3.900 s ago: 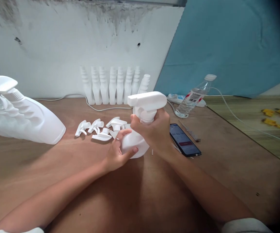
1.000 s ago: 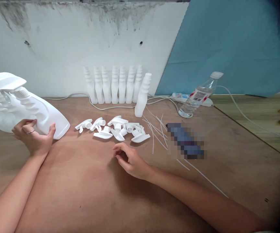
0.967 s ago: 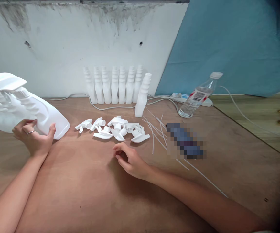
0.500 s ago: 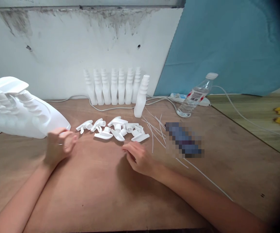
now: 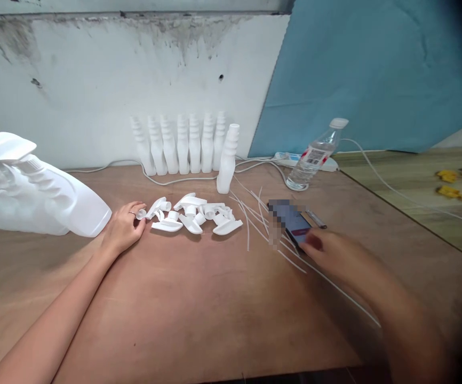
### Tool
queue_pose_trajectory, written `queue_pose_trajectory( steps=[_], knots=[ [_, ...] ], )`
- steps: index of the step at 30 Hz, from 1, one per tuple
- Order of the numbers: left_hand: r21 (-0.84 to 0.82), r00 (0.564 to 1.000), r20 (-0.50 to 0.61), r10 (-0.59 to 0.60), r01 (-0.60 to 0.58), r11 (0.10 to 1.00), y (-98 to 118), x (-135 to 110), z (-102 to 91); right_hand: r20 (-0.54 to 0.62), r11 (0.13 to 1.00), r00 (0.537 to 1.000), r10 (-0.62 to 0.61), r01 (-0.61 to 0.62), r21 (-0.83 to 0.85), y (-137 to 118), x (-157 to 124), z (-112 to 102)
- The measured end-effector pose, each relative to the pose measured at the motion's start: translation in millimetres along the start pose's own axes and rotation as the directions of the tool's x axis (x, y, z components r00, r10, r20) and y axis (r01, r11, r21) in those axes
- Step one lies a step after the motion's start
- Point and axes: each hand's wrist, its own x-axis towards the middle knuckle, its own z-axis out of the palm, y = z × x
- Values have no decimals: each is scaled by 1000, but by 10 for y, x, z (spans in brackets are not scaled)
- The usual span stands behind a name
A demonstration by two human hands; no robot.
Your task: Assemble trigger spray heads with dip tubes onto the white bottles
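My left hand rests on the table with its fingers closed around a white trigger spray head, which is mostly covered by the hand. Several more white spray heads lie in a loose pile just to the right of it. Over at the right, my right hand is blurred by motion, with its fingertips at the lower edge of a phone, partly pixelated. Whether they hold anything I cannot make out. Thin white tubes lie scattered beside the phone.
White ribbed-neck bottles stand along the wall, one bottle in front of them. More white bottles lie stacked at the left. A tilted water bottle is near a power strip. A cable runs along the back.
My left hand has moved right, from beside the stacked bottles to the leftmost spray head, and closed on it. My right hand has swung right from the pile to the phone.
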Motion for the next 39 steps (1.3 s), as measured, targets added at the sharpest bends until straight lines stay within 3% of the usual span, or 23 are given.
queue_pose_trajectory(
  steps=[2, 5, 8, 10, 13, 15, 18, 20, 22, 24, 26, 31, 36, 39],
  knots=[
    [-27, 997, -78, -15, 13, 1000, 10, -20, -7, 16, 999, 999, 44, -44, 15, 317, -206, 116],
    [-100, 962, -270, -36, 9, 995, 93, -42, -72, -44, 997, 999, -10, 14, 78, 567, -431, 319],
    [-169, 902, -426, -76, 3, 986, 248, -90, -184, -103, 978, 991, -89, 107, 178, 525, -478, 438],
    [-186, 880, -468, -75, -15, 982, 383, -144, -251, -148, 962, 978, -148, 177, 209, 387, -420, 480],
    [-220, 908, -419, 25, -129, 967, 639, -231, -287, -228, 948, 946, -229, 270, 166, 79, -253, 504],
    [-301, 926, -330, 182, -286, 910, 847, -273, -254, -273, 949, 922, -273, 306, 83, -170, -113, 478],
    [-405, 878, -255, 405, -478, 780, 1180, -298, -136, -350, 952, 891, -289, 306, -7, -563, 110, 366],
    [-428, 848, -249, 467, -529, 733, 1367, -294, -42, -381, 896, 834, -398, 444, 35, -798, 253, 282],
    [-443, 846, -245, 473, -532, 722, 1492, -281, 37, -335, 786, 754, -566, 616, 58, -975, 370, 231],
    [-459, 863, -232, 449, -504, 732, 1545, -267, 85, -277, 700, 682, -677, 713, 43, -1075, 442, 233],
    [-480, 880, -209, 428, -473, 739, 1538, -259, 95, -267, 672, 652, -710, 740, 22, -1104, 462, 289],
    [-563, 861, -189, 471, -488, 667, 1457, -299, 8, -400, 582, 574, -715, 805, 116, -1090, 360, 557],
    [-619, 815, -160, 557, -522, 587, 1520, -387, -40, -500, 382, 540, -677, 839, 389, -1232, 199, 705],
    [-637, 811, -178, 557, -527, 563, 1556, -411, -9, -518, 308, 514, -684, 847, 434, -1263, 177, 679]
  ],
)
